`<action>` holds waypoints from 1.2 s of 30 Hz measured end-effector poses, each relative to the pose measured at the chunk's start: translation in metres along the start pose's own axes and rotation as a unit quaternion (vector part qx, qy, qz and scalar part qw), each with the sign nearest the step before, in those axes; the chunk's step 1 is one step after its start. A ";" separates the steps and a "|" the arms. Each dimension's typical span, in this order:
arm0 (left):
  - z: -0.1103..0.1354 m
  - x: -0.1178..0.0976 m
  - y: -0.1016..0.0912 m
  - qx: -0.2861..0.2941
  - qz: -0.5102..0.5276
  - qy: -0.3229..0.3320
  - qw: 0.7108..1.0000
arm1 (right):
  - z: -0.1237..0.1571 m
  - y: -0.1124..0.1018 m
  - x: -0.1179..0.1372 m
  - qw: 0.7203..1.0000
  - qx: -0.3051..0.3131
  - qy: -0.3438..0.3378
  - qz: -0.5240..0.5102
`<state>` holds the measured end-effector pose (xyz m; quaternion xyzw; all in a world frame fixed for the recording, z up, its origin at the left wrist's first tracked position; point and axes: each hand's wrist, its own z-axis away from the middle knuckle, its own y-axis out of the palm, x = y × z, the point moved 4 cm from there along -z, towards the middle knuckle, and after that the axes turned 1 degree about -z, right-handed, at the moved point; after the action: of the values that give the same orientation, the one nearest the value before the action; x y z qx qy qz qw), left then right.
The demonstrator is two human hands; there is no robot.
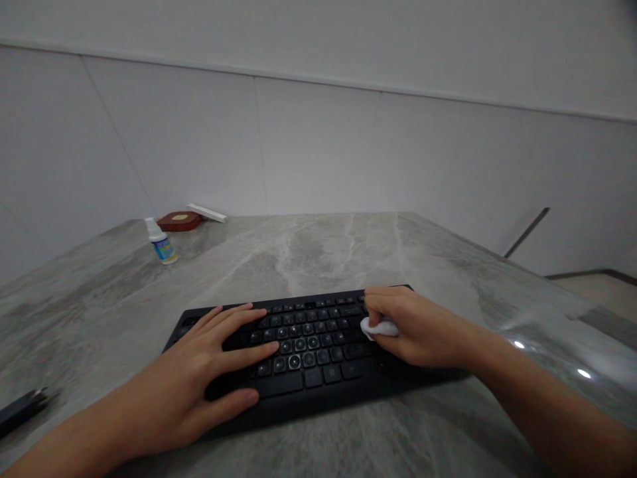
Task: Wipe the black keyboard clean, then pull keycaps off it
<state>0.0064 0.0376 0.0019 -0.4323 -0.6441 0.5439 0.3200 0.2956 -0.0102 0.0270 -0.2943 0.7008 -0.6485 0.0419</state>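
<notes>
A black keyboard (318, 376) lies slightly slanted on the grey marbled table, close in front of me. Its middle keys look shiny, as if wet. My left hand (209, 362) rests across the keyboard's left part, fingers spread and the thumb near the front edge. On the right part, my right hand (405, 325) is closed around a small bunched white cloth (379, 328), which touches the keys. Whether it is cloth or tissue is hard to tell. The keys beneath both hands are hidden.
A small white spray bottle (164, 247) with a blue label stands at the back left. Behind it are a reddish-brown box (179, 221) and a white flat piece (208, 213) leaning on it. A dark brush-like object (22, 410) lies at the left edge. The table (343, 249) ends near a white wall.
</notes>
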 end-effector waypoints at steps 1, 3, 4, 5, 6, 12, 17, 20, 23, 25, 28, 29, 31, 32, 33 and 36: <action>0.000 0.000 0.000 0.001 -0.003 -0.001 1.000 | -0.001 0.001 0.002 1.000 -0.007 0.001 -0.002; 0.001 0.000 0.000 0.000 -0.002 -0.001 1.000 | -0.002 0.005 0.005 1.000 -0.022 -0.008 -0.016; 0.001 0.000 0.000 -0.002 0.000 -0.001 1.000 | -0.003 0.006 0.006 0.999 -0.026 -0.016 -0.023; 0.002 0.000 0.000 -0.004 0.002 -0.001 1.000 | -0.003 0.006 0.007 0.999 -0.027 -0.023 -0.028; 0.002 0.001 0.000 -0.005 0.004 0.000 1.000 | -0.003 0.006 0.006 0.999 -0.026 -0.027 -0.028; 0.003 0.002 0.002 -0.005 -0.007 0.006 1.000 | -0.002 0.001 -0.001 1.000 -0.017 0.000 -0.015; 0.001 0.002 0.002 -0.002 -0.007 0.004 1.000 | -0.004 0.006 0.008 0.999 -0.028 -0.021 -0.030; 0.000 0.001 0.001 -0.011 0.005 0.002 1.000 | -0.004 0.002 0.002 0.999 -0.035 -0.015 -0.014; 0.000 0.001 0.001 -0.015 0.008 0.004 1.000 | -0.002 -0.011 -0.010 0.996 -0.085 0.004 0.000; 0.001 0.002 0.001 -0.016 0.008 0.003 1.000 | 0.000 -0.020 -0.017 0.993 -0.118 0.020 -0.004; 0.001 0.002 0.001 -0.014 0.008 0.001 1.000 | 0.003 -0.025 -0.022 0.992 -0.120 0.027 -0.005; 0.001 0.003 0.002 -0.013 0.006 0.001 1.000 | 0.003 -0.025 -0.022 0.993 -0.112 0.025 -0.003; 0.002 0.003 0.003 -0.012 0.000 0.001 1.000 | 0.004 -0.023 -0.022 0.996 -0.089 0.026 -0.001; 0.003 0.003 0.003 -0.010 -0.004 0.002 1.000 | 0.004 -0.021 -0.022 0.997 -0.073 0.030 -0.001; 0.003 0.003 0.004 -0.009 -0.007 0.003 1.000 | 0.004 -0.018 -0.022 0.998 -0.054 0.037 -0.002; 0.004 0.004 0.004 -0.007 -0.013 0.006 1.000 | 0.002 -0.011 -0.021 0.999 -0.008 0.052 -0.005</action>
<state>0.0017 0.0395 -0.0033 -0.4295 -0.6518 0.5320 0.3281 0.3177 -0.0022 0.0299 -0.2642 0.7059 -0.6572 0.0000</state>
